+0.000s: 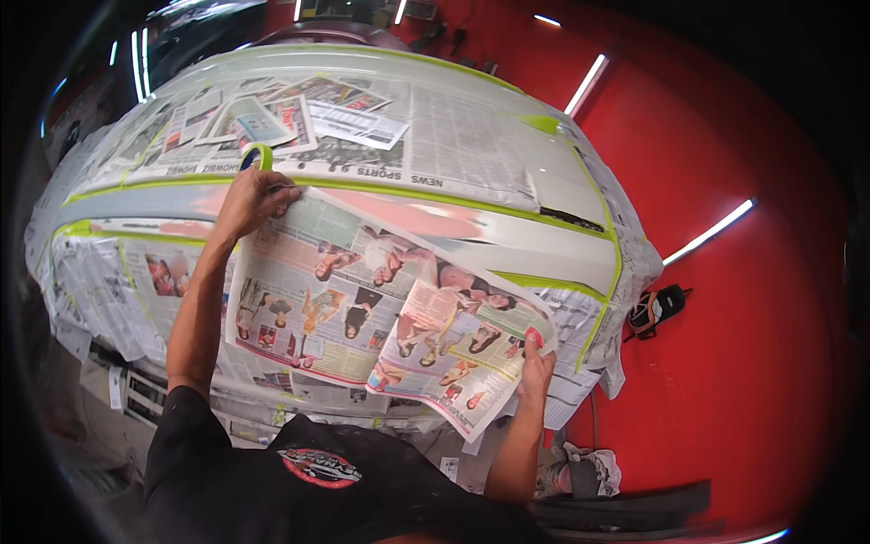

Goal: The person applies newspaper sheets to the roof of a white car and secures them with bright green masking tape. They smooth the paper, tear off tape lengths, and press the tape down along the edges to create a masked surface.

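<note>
A colour-printed newspaper sheet (313, 313) is stretched between my hands, its middle fold sagging, in front of a car's side. My left hand (258, 198) pinches its upper left corner. Just beyond those fingers is a roll of yellow-green masking tape (262, 155); whether the hand also grips it I cannot tell. My right hand (536, 370) is closed on the sheet's right edge, thumb on top. Behind the sheet runs a bare strip of the car body (544, 249), white with pinkish patches, bordered by yellow-green tape. The sheet hides part of the lower side.
Taped newspaper (471, 136) covers most of the car. Several loose paper sheets (358, 124) lie on top. A black and orange object (656, 311) sits on the red floor (716, 381) at right. Crumpled cloth or paper (594, 467) lies near my right arm.
</note>
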### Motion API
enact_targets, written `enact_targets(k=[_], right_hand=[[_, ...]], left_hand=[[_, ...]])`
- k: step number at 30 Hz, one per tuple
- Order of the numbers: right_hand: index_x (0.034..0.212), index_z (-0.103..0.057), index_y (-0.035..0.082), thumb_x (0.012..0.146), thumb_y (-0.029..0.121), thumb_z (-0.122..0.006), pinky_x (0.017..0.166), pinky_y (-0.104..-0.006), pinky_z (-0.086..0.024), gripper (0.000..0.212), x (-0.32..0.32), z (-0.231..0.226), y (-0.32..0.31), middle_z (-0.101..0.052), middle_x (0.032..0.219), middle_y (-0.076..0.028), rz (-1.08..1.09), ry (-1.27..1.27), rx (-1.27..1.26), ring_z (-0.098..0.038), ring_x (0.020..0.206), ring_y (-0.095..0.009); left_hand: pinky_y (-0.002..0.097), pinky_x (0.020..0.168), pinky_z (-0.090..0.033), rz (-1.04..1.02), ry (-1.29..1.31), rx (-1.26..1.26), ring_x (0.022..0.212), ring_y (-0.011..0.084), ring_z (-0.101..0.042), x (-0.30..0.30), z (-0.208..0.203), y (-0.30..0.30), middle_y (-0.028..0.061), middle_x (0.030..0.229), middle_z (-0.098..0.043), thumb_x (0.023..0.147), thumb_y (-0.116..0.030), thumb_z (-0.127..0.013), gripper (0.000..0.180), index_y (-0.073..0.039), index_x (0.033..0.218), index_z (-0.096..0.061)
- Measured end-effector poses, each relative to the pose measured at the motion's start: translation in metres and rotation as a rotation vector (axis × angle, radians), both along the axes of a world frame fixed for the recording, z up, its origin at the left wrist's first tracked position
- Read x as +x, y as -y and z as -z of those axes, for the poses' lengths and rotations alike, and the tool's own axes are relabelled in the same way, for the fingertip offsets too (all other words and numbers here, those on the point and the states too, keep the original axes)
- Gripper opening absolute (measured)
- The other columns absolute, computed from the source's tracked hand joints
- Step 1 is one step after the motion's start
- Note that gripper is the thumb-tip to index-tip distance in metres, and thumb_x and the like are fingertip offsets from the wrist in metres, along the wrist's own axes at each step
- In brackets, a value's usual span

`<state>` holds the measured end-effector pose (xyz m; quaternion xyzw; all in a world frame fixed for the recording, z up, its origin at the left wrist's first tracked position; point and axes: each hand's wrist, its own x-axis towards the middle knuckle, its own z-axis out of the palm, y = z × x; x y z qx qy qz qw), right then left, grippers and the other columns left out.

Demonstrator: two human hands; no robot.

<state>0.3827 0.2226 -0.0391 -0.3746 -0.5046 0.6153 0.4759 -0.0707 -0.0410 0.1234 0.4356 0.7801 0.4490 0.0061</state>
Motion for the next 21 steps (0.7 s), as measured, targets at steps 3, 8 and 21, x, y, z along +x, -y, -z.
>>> enact_targets(k=[3,8,21], right_hand=[[0.114,-0.064,-0.001,0.095,0.015,-0.066,0.065,-0.0287,-0.050,0.024,0.002,0.002,0.001,-0.067,0.095,-0.006,0.070,0.013,-0.055,-0.061,0.073,-0.013],[0.108,-0.066,0.001,0.097,0.017,-0.064,0.055,-0.0246,-0.039,0.020,0.007,0.023,0.004,-0.063,0.085,-0.001,0.185,-0.101,-0.067,-0.051,0.066,-0.007],[0.119,-0.057,-0.010,0.088,-0.002,-0.051,0.076,-0.0392,-0.059,0.033,-0.010,-0.034,-0.202,-0.064,0.112,-0.018,0.825,-0.498,-0.033,-0.068,0.090,-0.027]], left_hand=[[0.0325,0.054,-0.047,-0.022,-0.162,-0.071,0.051,0.0166,-0.060,0.000,-0.006,-0.042,0.0079,0.059,-0.063,0.084,-0.020,-0.076,0.019,-0.001,0.088,-0.075],[0.0441,0.075,-0.048,-0.147,-0.781,0.113,0.085,0.0343,-0.064,0.007,-0.018,-0.154,0.0157,0.085,-0.064,0.078,-0.027,-0.077,0.022,-0.010,0.091,-0.076],[0.0436,0.069,-0.045,0.202,-0.864,0.213,0.076,0.0342,-0.060,0.138,-0.002,-0.296,0.0186,0.088,-0.059,0.095,-0.026,-0.060,0.033,-0.002,0.117,-0.065]])
